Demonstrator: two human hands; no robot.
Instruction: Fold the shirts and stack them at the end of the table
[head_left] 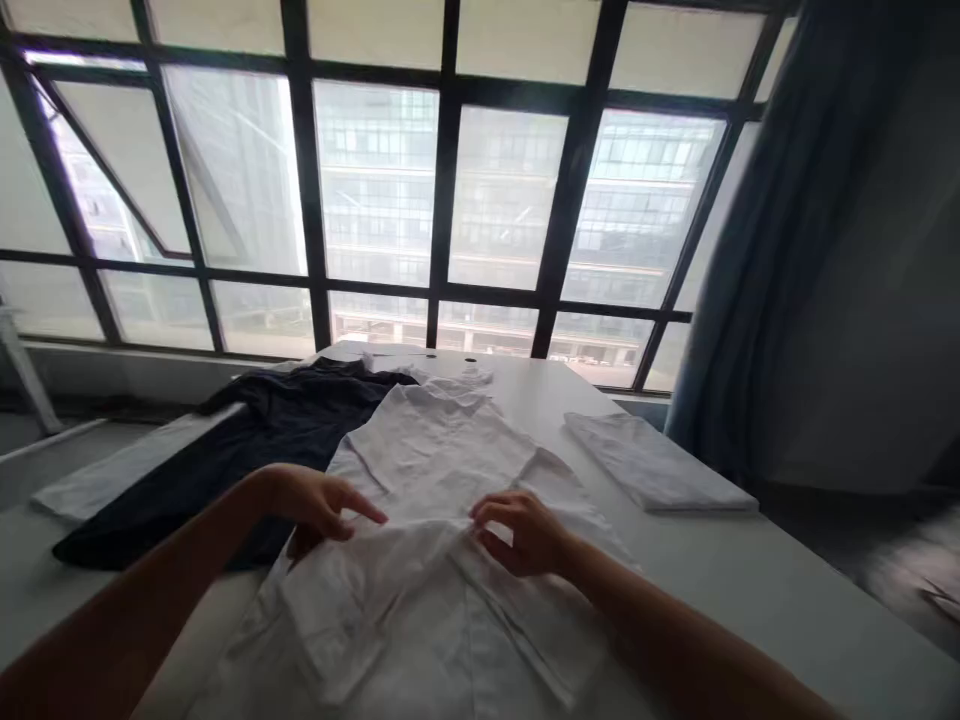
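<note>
Dark-framed windows (444, 190) span the upper part of the frame; a blue-grey curtain (772, 260) hangs at upper right. Below, a white table (757, 590) extends from the bottom of the frame to the windows. Its right edge runs diagonally from upper centre to lower right. Clearance: one bare strip lies at centre right, between the white shirt (442, 450) and a folded white cloth (652, 460); it widens toward lower right. The near right corner of the folded cloth sits close to the table edge. At left, a dark garment (217, 460) lies directly beside the shirt, leaving little room on that side.

Work position: the shirt is spread along the table from mid-frame to bottom centre, its lower portion gathered into folds. The person's left hand (322, 508) is at the shirt's left side; index finger and thumb are apart, the other fingers curled and partly hidden, grip indeterminable. The right hand (521, 532) is at centre, index finger and thumb bent toward each other at a fold; whether they clamp fabric cannot be told.
</note>
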